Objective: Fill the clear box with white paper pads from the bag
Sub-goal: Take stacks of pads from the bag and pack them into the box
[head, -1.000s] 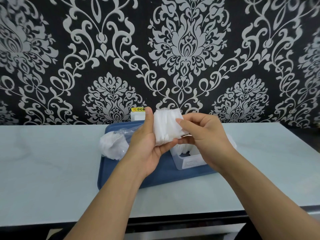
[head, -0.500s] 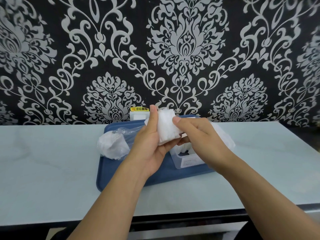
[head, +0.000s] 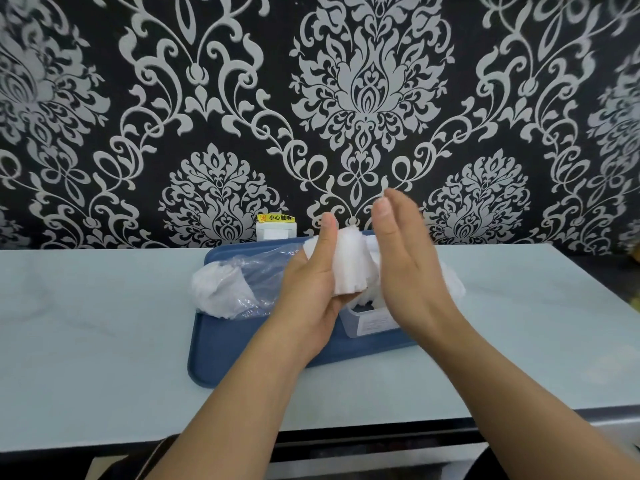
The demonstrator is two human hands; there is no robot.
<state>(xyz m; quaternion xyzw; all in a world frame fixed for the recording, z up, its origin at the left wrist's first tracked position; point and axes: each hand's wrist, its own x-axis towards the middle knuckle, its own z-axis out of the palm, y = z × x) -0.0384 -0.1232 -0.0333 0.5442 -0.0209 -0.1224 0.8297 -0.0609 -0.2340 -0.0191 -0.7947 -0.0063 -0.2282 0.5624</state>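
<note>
White paper pads (head: pixel 349 263), a soft stack with fluffy, slightly ragged edges, stood upright in the left hand (head: pixel 311 289), thumb on the near face and fingertips curled under the bottom edge, directly above the clear box (head: pixel 372 320). The right hand (head: pixel 405 271) was raised just beside the stack with its fingers straight and together, palm turned toward the pads and holding nothing; motion blur made it impossible to tell whether it touched them. The box sat on a blue tray (head: pixel 242 355) on the pale table (head: pixel 104 341), its labelled front wall facing the viewer, and some white pads already showed inside near its rim, though how full it was could not be judged behind the hands. The bag (head: pixel 235 289), clear crinkled plastic, lay on its side at the tray's left, with a white bulk of pads inside it. More white material showed just behind the right hand. By this evidence the filling appeared partly done: the held stack had not yet gone into the box, and the bag's contents remained to be moved. A small white fitting with a yellow label (head: pixel 276 218) stood against the patterned wall
</note>
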